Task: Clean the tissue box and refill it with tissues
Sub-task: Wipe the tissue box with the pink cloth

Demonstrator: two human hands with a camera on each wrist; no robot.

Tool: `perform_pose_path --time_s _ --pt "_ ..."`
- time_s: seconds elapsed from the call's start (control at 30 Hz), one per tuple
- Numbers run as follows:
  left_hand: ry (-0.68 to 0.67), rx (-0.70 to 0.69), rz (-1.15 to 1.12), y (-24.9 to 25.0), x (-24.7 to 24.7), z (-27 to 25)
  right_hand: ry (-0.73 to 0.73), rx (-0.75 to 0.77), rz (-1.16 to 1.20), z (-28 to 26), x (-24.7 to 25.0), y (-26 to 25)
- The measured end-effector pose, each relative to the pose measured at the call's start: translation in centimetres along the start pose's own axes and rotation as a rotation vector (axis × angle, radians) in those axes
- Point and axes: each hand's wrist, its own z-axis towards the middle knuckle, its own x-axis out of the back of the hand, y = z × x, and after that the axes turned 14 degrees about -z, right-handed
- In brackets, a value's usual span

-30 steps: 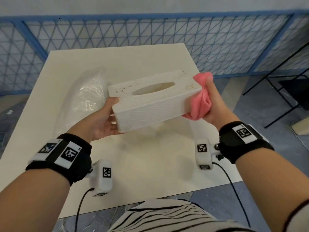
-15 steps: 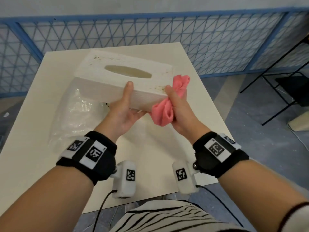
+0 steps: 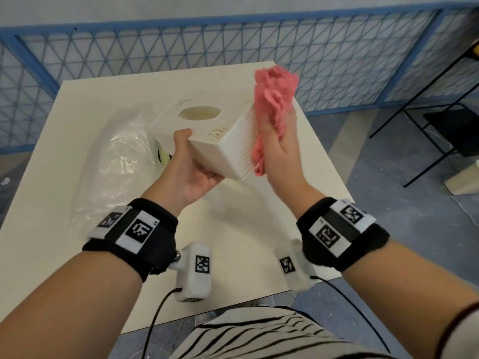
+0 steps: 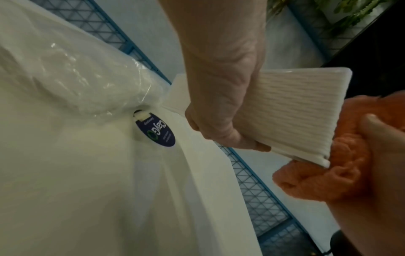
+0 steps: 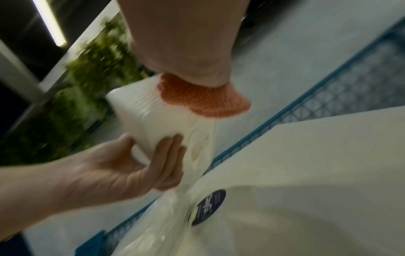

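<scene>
**Box lifted and turned so the cloth can reach its ribbed side**

While the white tissue box (image 3: pixel 207 130) hangs in the air above the middle of the desk (image 3: pixel 233 229), the left hand (image 3: pixel 191 174) grips it at its near corner, thumb on the speckled top face and fingers curled round the underside. That hold, I judge, is chosen to leave the long ribbed side free and turned toward the right. Against that side the right hand (image 3: pixel 282 156) presses a bunched pink cloth (image 3: pixel 272 99); the palm lies flat behind the cloth with fingers fairly straight, though the thumb's part in the hold is hidden, so the cloth seems pinned more than clenched. Lifting the box off the desk likely lets each face be turned to the cloth in turn and braces it against the push.

Brown specks still dot the top around the oval slot (image 3: pixel 199 113), so cleaning looks unfinished, and that face probably wants wiping yet. The slot shows no tissue, so refilling has not begun.

A clear plastic-wrapped pack (image 3: pixel 116 161), probably the refill tissues, lies toward the desk's left edge, partly beneath the raised box, with a dark oval label (image 4: pixel 156 133) on its end. It sits close at hand yet out of the cloth's way.
</scene>
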Motion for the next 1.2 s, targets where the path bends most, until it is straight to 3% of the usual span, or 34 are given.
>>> perform_pose_path --time_s 0.1,0.23,0.3,0.37,0.47,0.5,0.6,0.77,0.87,1.0,1.07,1.13,1.2 --pt "-0.023 0.014 -0.051 0.0 -0.4 0.4 -0.139 0.307 -0.296 -3.0 -1.4 1.3" --pt "-0.199 0.104 0.023 0.0 -0.5 0.0 -0.228 0.497 -0.487 -5.6 -1.5 2.7" --pt "-0.100 0.076 -0.023 0.0 -0.3 0.4 -0.242 0.379 -0.413 -3.8 -1.4 2.9" --pt "0.008 0.044 -0.017 0.1 0.0 0.6 -0.182 0.148 -0.162 -1.2 -0.7 2.3" --pt "0.013 0.038 0.038 -0.1 0.0 0.6 -0.051 -0.203 0.012 2.5 0.5 2.3" --pt "0.006 0.041 0.047 -0.2 0.0 0.7 -0.027 -0.244 0.030 3.0 0.6 2.2" --pt "0.016 0.024 0.024 -0.3 -0.3 0.7 0.027 -0.061 0.005 1.5 0.0 1.3" --pt "0.009 -0.010 0.039 0.1 -0.2 0.9 -0.392 0.116 -0.088 -5.8 -1.3 1.4" --pt "-0.012 -0.022 0.088 0.3 -0.1 0.9 -0.451 0.191 -0.148 -6.2 -0.6 2.0" --pt "-0.006 -0.047 0.107 0.2 -0.3 0.7 -0.219 -0.022 0.096 -2.1 0.4 1.5" --pt "-0.024 -0.032 0.144 0.2 -0.1 0.4 -0.117 -0.194 0.054 0.1 1.2 2.0" --pt "-0.036 -0.024 0.232 0.3 0.4 0.1 -0.136 -0.439 0.123 1.8 2.4 2.3" --pt "-0.035 -0.017 0.359 0.6 0.7 -0.1 -0.218 -0.656 0.417 2.6 3.8 2.2"
